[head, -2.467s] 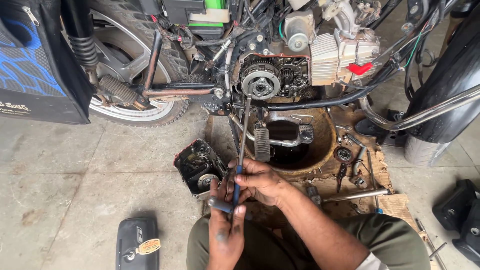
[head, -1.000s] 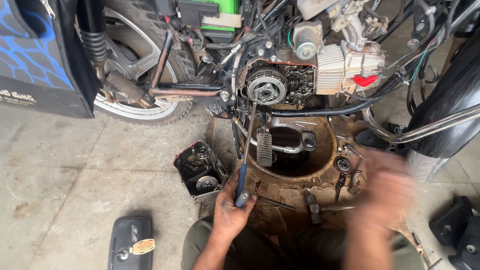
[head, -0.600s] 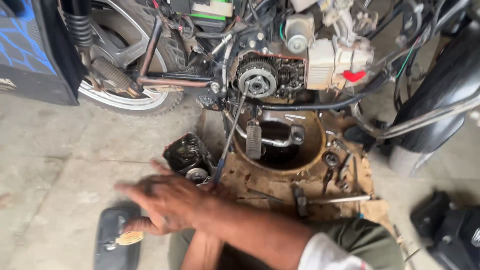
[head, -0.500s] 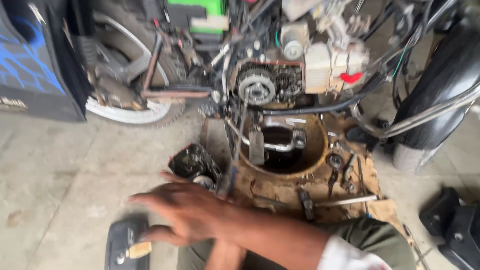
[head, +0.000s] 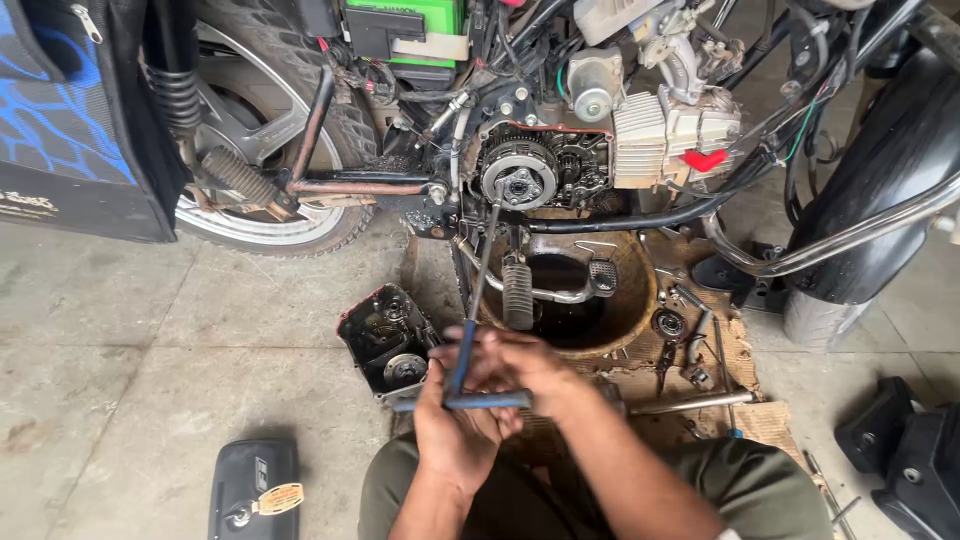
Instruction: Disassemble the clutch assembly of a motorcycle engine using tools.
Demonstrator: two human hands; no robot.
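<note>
Head view: both hands meet low in the middle of the scene on a T-wrench (head: 470, 370). It is a slim tool with a long dark steel shaft and a blue crossbar at the near end. The shaft runs from the hands up and slightly right to the clutch (head: 518, 182), a round toothed metal disc on the open side of the engine (head: 600, 160), where its far tip sits at the hub. The left hand (head: 455, 435) is clenched from below around the crossbar and the foot of the shaft, palm facing the camera. The right hand (head: 520, 362) is blurred; it lies over the right end of the crossbar with its fingers curled round it, so it too seems to be grasping the tool.

Under the engine stands a round rusty pan (head: 625, 300) with dark oil inside. The footpeg (head: 517, 295) hangs just in front of the pan. Left of the hands, just beside them, lies the removed engine cover (head: 385, 340), open side up. Small parts (head: 680, 335) are scattered on the cardboard (head: 765, 420) to the right. Far left is the rear wheel (head: 260, 130), with a blue and black bag (head: 70, 120) before it. A black case (head: 252, 490) lies on the floor near left.
</note>
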